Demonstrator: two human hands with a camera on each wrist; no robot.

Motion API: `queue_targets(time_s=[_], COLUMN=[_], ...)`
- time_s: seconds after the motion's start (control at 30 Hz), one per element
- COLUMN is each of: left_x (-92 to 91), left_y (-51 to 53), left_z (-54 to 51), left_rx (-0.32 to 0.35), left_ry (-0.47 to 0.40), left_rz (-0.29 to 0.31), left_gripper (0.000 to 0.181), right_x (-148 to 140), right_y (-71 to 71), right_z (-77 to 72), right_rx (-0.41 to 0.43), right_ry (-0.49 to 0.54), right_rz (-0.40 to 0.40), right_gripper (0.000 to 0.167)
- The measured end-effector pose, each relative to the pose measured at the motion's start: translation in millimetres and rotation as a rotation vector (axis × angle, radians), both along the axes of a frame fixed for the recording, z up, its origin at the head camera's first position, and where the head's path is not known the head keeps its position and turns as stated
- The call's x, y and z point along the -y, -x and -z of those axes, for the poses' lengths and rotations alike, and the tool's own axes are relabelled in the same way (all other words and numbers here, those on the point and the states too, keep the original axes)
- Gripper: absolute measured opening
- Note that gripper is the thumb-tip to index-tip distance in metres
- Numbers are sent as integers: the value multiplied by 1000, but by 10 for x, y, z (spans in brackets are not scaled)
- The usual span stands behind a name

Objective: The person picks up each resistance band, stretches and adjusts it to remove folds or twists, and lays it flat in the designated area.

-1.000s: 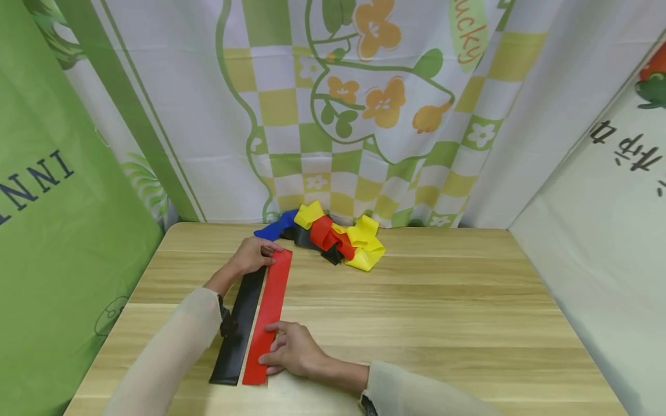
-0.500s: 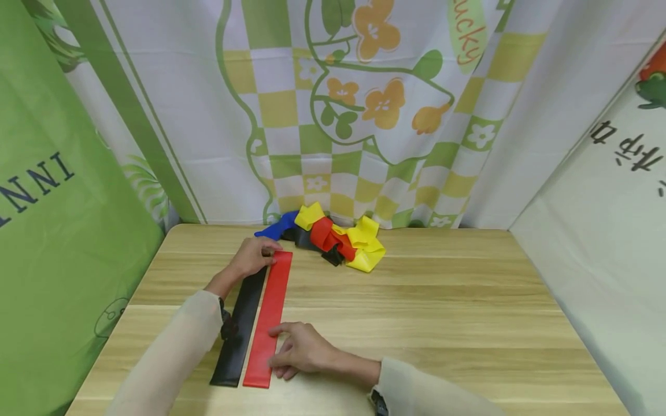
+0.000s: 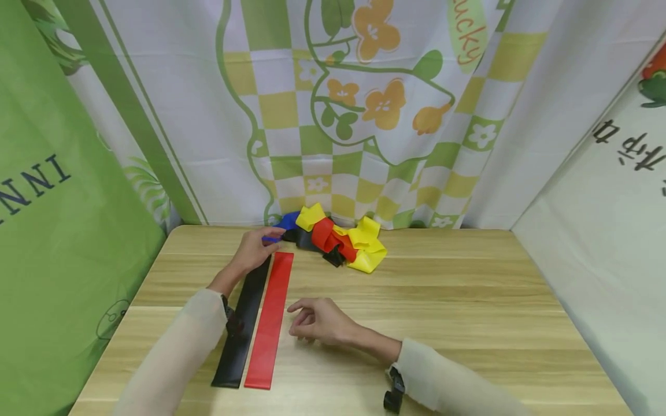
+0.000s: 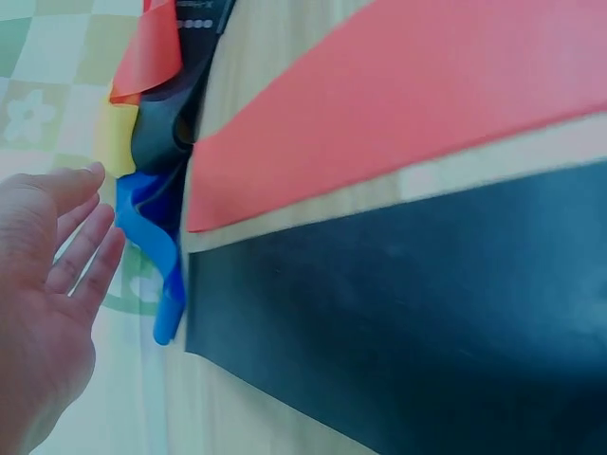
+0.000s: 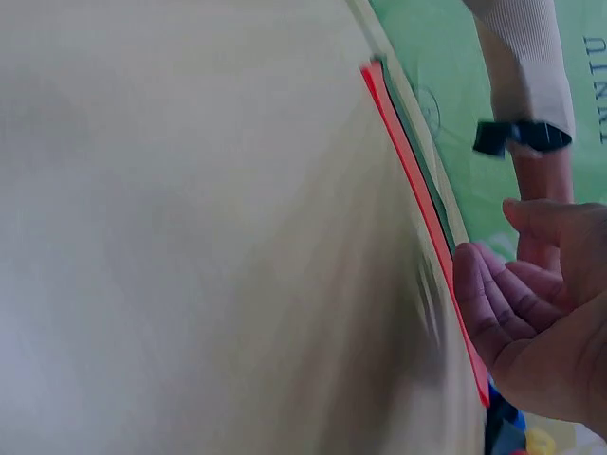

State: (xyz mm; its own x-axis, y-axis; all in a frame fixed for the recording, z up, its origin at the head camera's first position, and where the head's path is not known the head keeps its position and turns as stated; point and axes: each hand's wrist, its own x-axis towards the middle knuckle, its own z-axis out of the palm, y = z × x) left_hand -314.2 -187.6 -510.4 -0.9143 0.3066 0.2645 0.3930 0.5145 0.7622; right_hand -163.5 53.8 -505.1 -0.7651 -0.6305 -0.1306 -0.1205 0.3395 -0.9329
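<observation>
Two flat resistance bands lie side by side on the table, a black band [image 3: 243, 341] on the left and a red band [image 3: 267, 329] on the right, with a narrow gap between them. My left hand [image 3: 251, 252] is over the far end of the black band, near a crumpled blue band [image 4: 147, 232]. Its fingers are loosely bent and hold nothing in the left wrist view. To the right of the red band hovers my right hand [image 3: 324, 321], apart from it. Its fingers are relaxed, with nothing in them.
At the table's back edge is a crumpled heap of bands: yellow bands [image 3: 366, 245], a red one [image 3: 324, 232] and black ones. A patterned curtain [image 3: 343, 115] hangs behind the wooden table [image 3: 442, 312]. Green cloth [image 3: 57, 248] stands at the left, white cloth at the right.
Both hands have let go of the red band, which now lies flat. My left hand has moved slightly farther back toward the blue band; my right hand has drawn away rightward and up.
</observation>
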Motion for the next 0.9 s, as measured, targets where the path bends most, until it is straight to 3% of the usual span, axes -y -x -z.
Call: queue_targets(time_s=[0.17, 0.3, 0.57, 0.7, 0.9], left_x=[-46, -121, -274, -338, -390], left_y=[64, 112, 232, 283, 350], left_z=[-85, -136, -169, -160, -116], left_rx=[-3, -9, -10, 16, 19], left_ry=[-50, -80, -75, -114, -142], left_rz=[30, 50, 23, 13, 10], left_gripper=[41, 41, 41, 42, 42], right_x=[-144, -254, -430, -481, -517], right_y=[212, 383, 756, 932, 1154], right_z=[-64, -127, -216, -233, -259], right_rx=[-197, -306, -420, -482, -488], right_ry=[-39, -30, 18, 18, 28], right_rz=[-13, -9, 98, 155, 248], right_gripper=[44, 42, 37, 36, 37])
